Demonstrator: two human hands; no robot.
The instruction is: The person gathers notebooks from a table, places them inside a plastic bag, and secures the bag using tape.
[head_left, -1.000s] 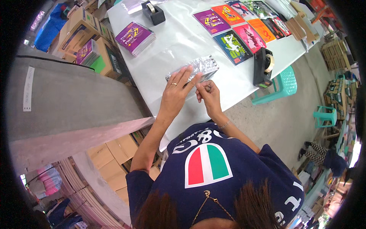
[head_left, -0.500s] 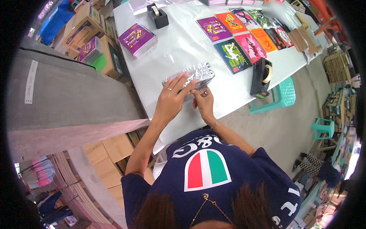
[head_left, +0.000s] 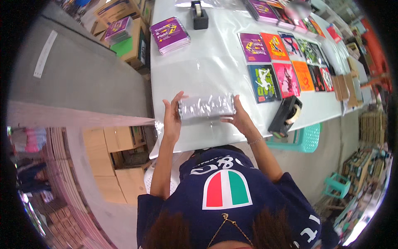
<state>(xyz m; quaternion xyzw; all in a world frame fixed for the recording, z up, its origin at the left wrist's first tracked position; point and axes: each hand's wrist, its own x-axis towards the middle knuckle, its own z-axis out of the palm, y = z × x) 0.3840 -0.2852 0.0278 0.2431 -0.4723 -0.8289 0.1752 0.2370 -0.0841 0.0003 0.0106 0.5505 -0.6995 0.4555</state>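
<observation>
A long, shiny plastic-wrapped bundle (head_left: 207, 106) lies across the near part of the white-covered table, and its contents cannot be made out through the glare. My left hand (head_left: 172, 117) presses against its left end, thumb and fingers partly spread. At the opposite end, my right hand (head_left: 240, 117) has its fingers bent round the corner. The bundle is held between the two hands. Beyond it, toward the left, sits a stack of purple booklets (head_left: 170, 36).
Black tape dispensers stand at the far side (head_left: 200, 20) and near right edge (head_left: 284, 118). Colourful booklets (head_left: 286, 62) lie in rows on the right, with more stacks (head_left: 261, 10) behind. A grey pillar (head_left: 83, 70) flanks the table's left; a green stool (head_left: 304, 139) is beneath its right edge.
My hands have moved apart, from close together on the bundle to its two ends. The bundle now lies straight across instead of slanting. The view has shifted, too.
</observation>
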